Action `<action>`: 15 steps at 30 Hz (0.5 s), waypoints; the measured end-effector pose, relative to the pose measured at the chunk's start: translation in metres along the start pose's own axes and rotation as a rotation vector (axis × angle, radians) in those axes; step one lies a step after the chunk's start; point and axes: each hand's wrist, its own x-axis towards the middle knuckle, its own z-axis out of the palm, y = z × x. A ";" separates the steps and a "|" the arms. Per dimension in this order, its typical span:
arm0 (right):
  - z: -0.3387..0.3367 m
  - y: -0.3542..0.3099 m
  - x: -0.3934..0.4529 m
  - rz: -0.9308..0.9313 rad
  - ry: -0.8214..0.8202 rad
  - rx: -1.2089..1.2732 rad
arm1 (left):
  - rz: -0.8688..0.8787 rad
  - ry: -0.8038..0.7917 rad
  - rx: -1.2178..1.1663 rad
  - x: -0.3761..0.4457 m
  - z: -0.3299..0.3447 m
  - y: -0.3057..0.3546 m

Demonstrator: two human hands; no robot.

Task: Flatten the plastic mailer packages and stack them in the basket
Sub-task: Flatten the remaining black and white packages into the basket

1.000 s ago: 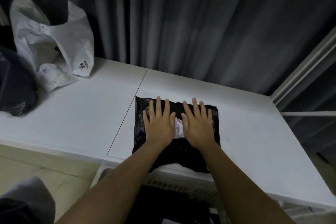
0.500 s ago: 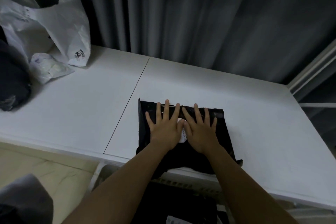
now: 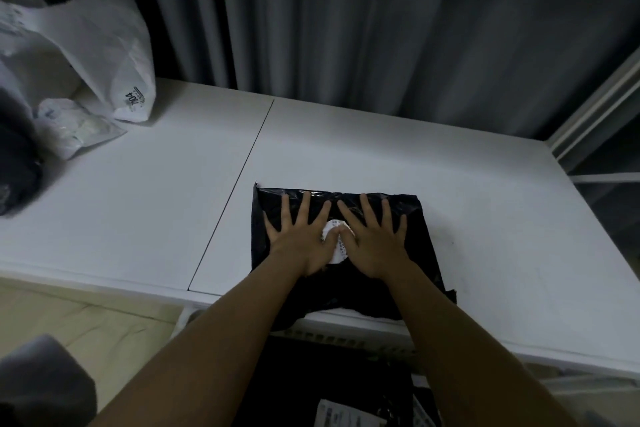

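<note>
Hands, left (image 3: 300,242) and right (image 3: 374,242), fingers spread, press black mailer (image 3: 420,253); label (image 3: 335,246) unreadable.

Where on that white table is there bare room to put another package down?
Bare patches: between the table seam and the white bags at far left; and right of the black mailer, out to the table edge. Crowded: the far-left corner, and the near edge where both hands press the mailer.

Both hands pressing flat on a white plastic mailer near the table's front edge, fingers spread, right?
Not quite: the mailer is black, not white. The head view shows the left hand and right hand pressing flat, fingers spread, on a black plastic mailer with a white label near the white table's front edge.
</note>
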 end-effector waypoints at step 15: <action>-0.044 0.002 -0.100 -0.239 0.010 0.146 | 0.181 -0.160 0.197 -0.104 -0.031 -0.001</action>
